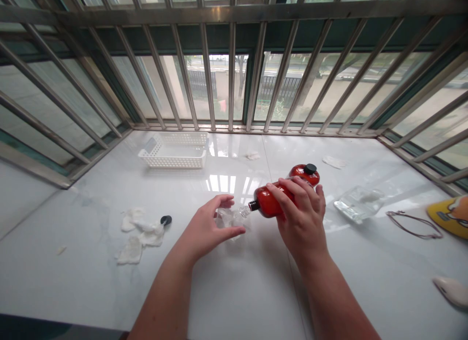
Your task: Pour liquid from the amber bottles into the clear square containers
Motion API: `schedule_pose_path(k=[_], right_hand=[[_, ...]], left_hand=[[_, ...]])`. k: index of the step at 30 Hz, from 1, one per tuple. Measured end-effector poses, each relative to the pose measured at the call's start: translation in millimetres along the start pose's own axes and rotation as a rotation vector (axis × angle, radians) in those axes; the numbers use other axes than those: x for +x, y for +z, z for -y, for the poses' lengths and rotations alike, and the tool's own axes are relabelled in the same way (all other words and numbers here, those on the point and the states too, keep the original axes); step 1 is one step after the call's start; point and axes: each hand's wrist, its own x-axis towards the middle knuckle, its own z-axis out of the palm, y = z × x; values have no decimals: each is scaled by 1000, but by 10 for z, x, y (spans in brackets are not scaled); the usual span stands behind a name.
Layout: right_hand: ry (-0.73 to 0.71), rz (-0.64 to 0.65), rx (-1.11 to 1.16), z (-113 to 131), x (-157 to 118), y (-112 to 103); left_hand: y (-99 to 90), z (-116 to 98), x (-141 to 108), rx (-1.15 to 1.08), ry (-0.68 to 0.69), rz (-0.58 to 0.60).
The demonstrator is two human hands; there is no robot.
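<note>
My right hand [305, 218] is wrapped round a red bottle [268, 201] with a black threaded neck and no cap. The bottle is tipped sideways, its mouth pointing left. Right at that mouth is the neck of a small clear bottle [231, 219]. My left hand [210, 220] curves about the clear bottle, thumb on the near side and fingers on the far side. Partly hidden behind my right hand is a second red bottle [303, 172] with a black cap. Left of my left hand, a loose black cap [165, 220] lies beside crumpled white tissues [146, 232].
A white perforated basket [173, 162] sits at the back left. To the right are a clear glass container [358, 203], a thin cord loop [415, 224], a yellow item [449, 215] and a pale rounded object [453, 291]. Metal window bars [232, 76] border the white tabletop [234, 291].
</note>
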Motion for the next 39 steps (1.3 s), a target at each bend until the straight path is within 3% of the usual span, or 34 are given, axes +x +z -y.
schedule_pose_path(k=[39], right_hand=[[-4, -41, -27, 30, 23, -26]], left_hand=[[-11, -41, -14, 21, -23, 0]])
